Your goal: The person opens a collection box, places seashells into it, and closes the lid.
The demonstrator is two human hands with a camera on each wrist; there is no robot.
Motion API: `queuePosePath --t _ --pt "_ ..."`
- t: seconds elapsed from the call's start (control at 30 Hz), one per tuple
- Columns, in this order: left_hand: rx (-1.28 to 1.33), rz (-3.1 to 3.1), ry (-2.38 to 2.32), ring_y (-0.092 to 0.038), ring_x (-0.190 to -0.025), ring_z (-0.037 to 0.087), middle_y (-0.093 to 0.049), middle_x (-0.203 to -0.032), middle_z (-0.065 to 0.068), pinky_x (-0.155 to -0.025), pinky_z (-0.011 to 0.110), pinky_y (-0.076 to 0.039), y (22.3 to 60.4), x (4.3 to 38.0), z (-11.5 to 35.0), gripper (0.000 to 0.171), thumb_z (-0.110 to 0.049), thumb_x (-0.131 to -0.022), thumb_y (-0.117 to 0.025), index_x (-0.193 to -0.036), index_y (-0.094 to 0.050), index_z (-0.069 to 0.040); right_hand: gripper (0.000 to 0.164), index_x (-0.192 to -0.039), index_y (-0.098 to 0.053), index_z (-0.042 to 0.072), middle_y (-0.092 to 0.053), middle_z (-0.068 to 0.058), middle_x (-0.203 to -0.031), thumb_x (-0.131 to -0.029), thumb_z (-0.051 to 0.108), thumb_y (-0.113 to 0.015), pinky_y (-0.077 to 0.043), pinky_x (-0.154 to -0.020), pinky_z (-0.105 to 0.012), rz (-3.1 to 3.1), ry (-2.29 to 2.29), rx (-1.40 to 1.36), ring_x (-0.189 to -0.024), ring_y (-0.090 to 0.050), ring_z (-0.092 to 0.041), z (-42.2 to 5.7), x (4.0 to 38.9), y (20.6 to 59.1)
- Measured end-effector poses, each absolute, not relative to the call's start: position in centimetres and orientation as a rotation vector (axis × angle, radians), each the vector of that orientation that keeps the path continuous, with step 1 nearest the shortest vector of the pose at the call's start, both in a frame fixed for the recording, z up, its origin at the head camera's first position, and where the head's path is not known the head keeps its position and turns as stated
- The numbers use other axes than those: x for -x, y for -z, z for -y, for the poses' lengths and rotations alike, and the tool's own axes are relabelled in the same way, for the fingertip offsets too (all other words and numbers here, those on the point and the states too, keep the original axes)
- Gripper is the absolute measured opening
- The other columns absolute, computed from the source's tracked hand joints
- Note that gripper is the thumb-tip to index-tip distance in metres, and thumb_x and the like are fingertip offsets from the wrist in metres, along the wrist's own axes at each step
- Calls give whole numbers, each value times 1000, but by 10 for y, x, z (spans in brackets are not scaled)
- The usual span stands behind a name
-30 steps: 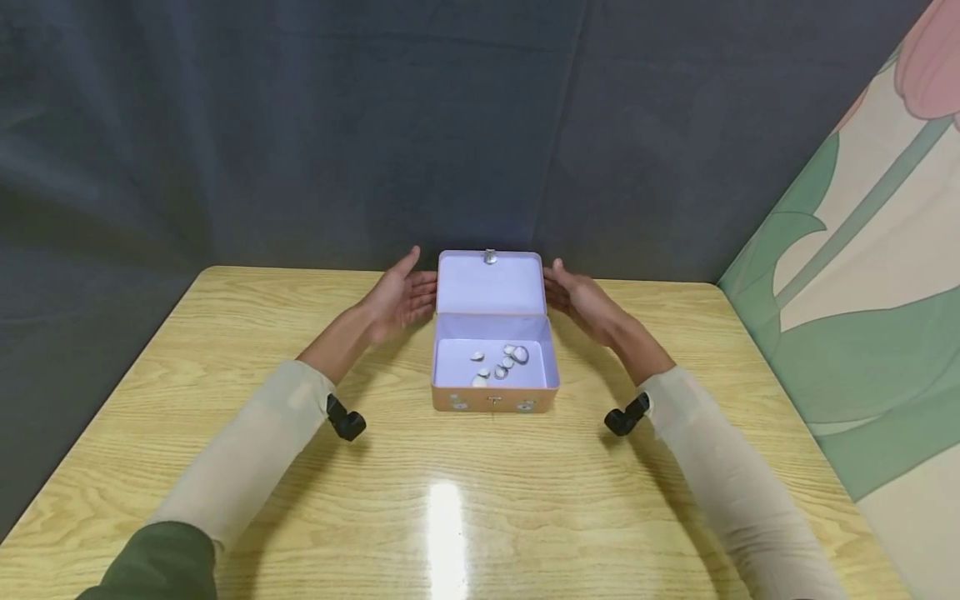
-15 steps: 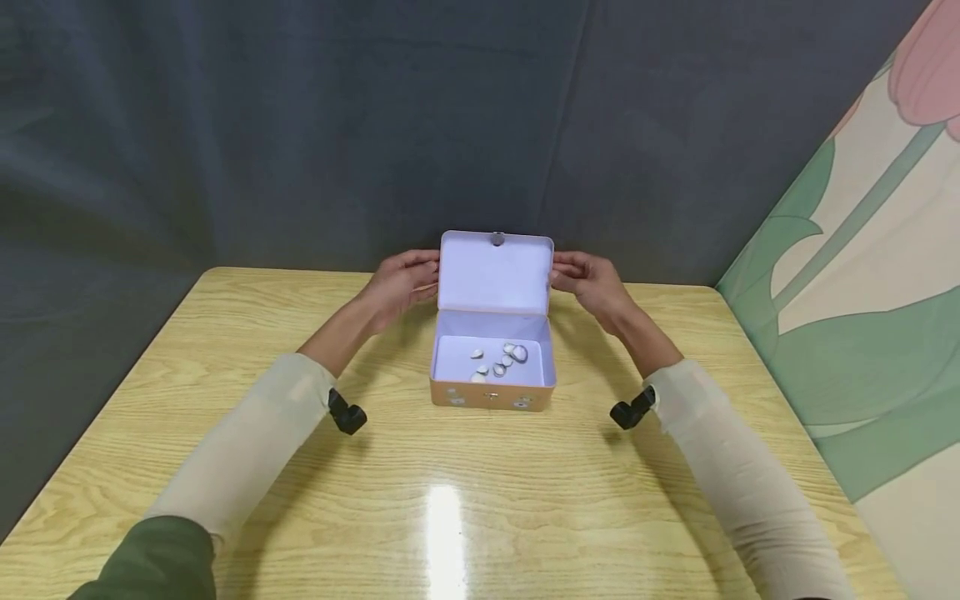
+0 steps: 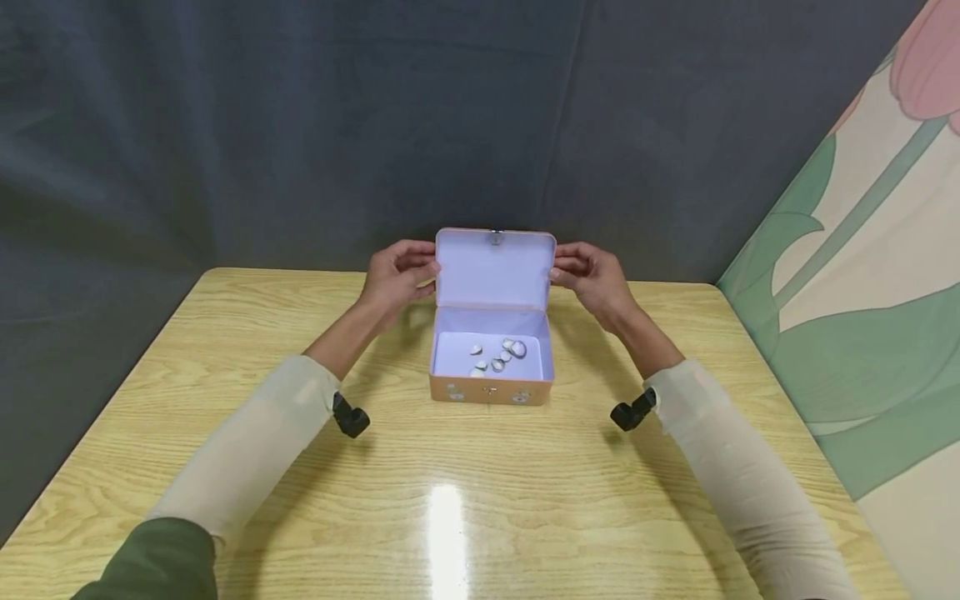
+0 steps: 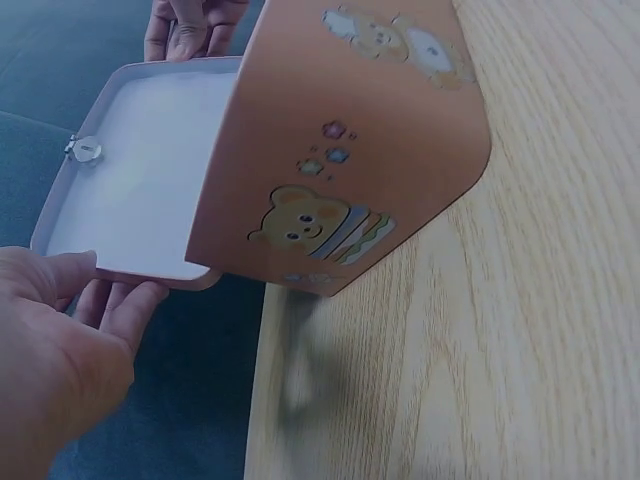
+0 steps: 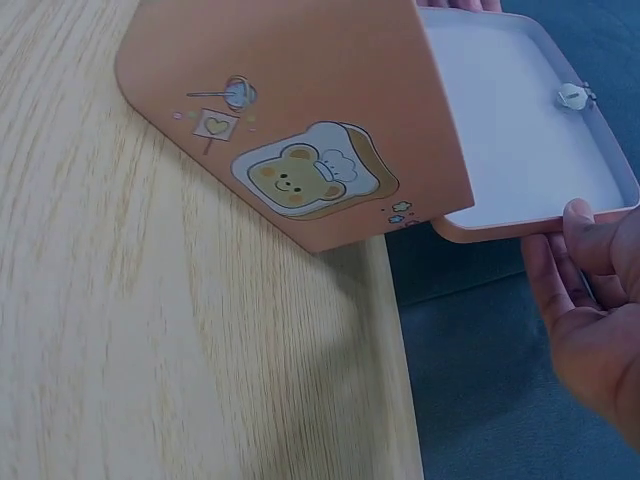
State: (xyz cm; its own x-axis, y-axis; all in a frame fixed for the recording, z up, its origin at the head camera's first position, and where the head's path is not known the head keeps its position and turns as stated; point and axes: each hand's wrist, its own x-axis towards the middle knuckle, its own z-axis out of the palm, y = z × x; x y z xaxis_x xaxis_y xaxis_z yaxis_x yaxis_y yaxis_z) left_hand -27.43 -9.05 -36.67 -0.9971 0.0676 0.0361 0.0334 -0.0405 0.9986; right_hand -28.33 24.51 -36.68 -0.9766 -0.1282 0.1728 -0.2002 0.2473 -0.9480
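An orange tin box [image 3: 491,391] with a pale lilac inside sits near the table's back edge. Its hinged lid [image 3: 495,267] stands raised, a metal clasp [image 3: 497,237] at the top edge. Several small seashells [image 3: 518,349] lie on the box floor. My left hand [image 3: 393,279] pinches the lid's left edge, thumb [image 4: 70,270] on the inner side and fingers behind. On the opposite edge my right hand [image 3: 596,283] pinches the lid likewise, its thumb [image 5: 590,235] over the rim. Bear pictures [image 4: 305,225] decorate the box's sides.
The wooden table [image 3: 360,500] spreads out in front of the box. A dark curtain [image 3: 375,133] hangs right behind the table's back edge. To the right hangs a flower-patterned cloth [image 3: 885,292]. Black wrist cameras [image 3: 633,410] stick out from both sleeves.
Both hands went from straight fingers beside the lid to pinching its side edges. The lid has swung up from leaning back to standing more upright.
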Motion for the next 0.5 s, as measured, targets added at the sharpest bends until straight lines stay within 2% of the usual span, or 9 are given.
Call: queuePosePath --t 0.13,0.23,0.37,0.5 --pt "-131 -2166 -2272 -72 -104 11 -70 -115 -2 -100 39 -69 366 274 90 36 -3 -108 -75 -144 -68 -3 35 -142 -65 -10 -80 5 -112 -109 -1 -72 -68 -99 -25 2418 -1816 -347 -103 -75 -3 -244 281 365" --pt "-143 -2160 -2295 -72 -104 11 -70 -116 -2 -90 27 -68 367 275 90 35 -2 -107 -76 -142 -68 -4 33 -140 -66 -10 -81 -7 -119 -108 -1 -73 -67 -96 -19 2406 -1768 -368 -105 -75 -6 -243 279 365" --pt "-166 -2154 -2319 -72 -104 11 -70 -115 -2 -86 21 -66 370 276 90 33 0 -106 -76 -138 -69 -5 31 -137 -68 -10 -78 -26 -127 -107 -2 -74 -64 -92 -14 2384 -1702 -402 -103 -75 -4 -242 277 367" --pt "-201 -2163 -2333 -71 -106 12 -71 -116 -3 -88 19 -65 372 276 90 31 2 -106 -75 -135 -69 -6 29 -134 -70 -9 -77 -32 -127 -106 -3 -75 -62 -89 -13 2354 -1655 -422 -102 -75 -4 -241 276 369"
